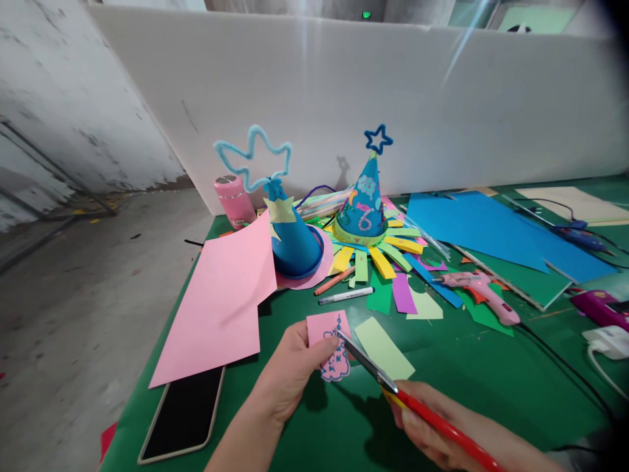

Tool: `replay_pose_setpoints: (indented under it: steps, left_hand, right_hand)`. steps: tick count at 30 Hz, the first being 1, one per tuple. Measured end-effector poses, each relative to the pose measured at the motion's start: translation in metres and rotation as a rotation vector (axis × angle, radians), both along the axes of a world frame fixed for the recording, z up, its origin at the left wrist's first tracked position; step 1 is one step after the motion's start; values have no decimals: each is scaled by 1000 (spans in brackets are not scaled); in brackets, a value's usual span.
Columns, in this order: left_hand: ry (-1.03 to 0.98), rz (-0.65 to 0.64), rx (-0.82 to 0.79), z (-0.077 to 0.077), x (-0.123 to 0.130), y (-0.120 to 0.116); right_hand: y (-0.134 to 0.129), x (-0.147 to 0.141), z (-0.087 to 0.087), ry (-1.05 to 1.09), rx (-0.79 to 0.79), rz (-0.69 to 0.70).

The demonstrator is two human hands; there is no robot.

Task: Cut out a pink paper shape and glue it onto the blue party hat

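Pink card (324, 324) with a dark blue wavy outline drawn on it is held up over the green table (344, 419), in front of two blue cone hats and just beside a pale green slip (384, 347). The left hand (289, 364) pinches it, thumb laid over the drawing and the finger behind. The right hand (417, 432) has its fingers closed around the handles of the scissors (366, 360), whose blade tips meet the card near the upper right of the drawing; how far the blades are parted, I cannot tell. By the look of it, the cutting is partly done: the lower edge is scalloped, following the outline with a narrow pink margin, while the top keeps its square corner, with spare paper left around the upper part. The nearby hats, one tilted (292, 239) and one upright (366, 203), already carry decorations and pipe-cleaner stars.
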State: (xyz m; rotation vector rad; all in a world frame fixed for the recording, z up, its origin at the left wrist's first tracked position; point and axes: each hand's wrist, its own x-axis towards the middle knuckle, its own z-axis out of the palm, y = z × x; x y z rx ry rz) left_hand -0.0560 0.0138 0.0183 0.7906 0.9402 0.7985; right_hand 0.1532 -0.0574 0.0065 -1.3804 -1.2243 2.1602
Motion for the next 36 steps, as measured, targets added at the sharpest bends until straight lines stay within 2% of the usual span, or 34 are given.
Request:
replay_pose_setpoints:
  steps: [3, 6, 12, 15, 22, 27, 31, 36]
  left_hand:
    - [-32, 19, 3, -1, 2, 0]
    - [-74, 21, 10, 0, 4, 0]
    - [-112, 1, 11, 0, 7, -3]
    - [-74, 15, 13, -1, 8, -3]
    - [-40, 161, 9, -9, 10, -5]
    - [4, 153, 32, -11, 12, -6]
    - [15, 140, 34, -10, 13, -8]
    - [23, 115, 34, -9, 16, -11]
  right_hand:
    - [-1, -3, -5, -57, 19, 17]
    - [-3, -7, -12, -17, 9, -21]
    - [-9, -14, -13, 83, -104, -199]
    - [-10, -15, -13, 77, -131, -211]
    - [-10, -14, -17, 113, -172, -253]
    - [-11, -14, -13, 151, -227, -304]
    - [-10, -14, -10, 200, -286, -285]
    - [-10, -13, -17, 300, -338, -282]
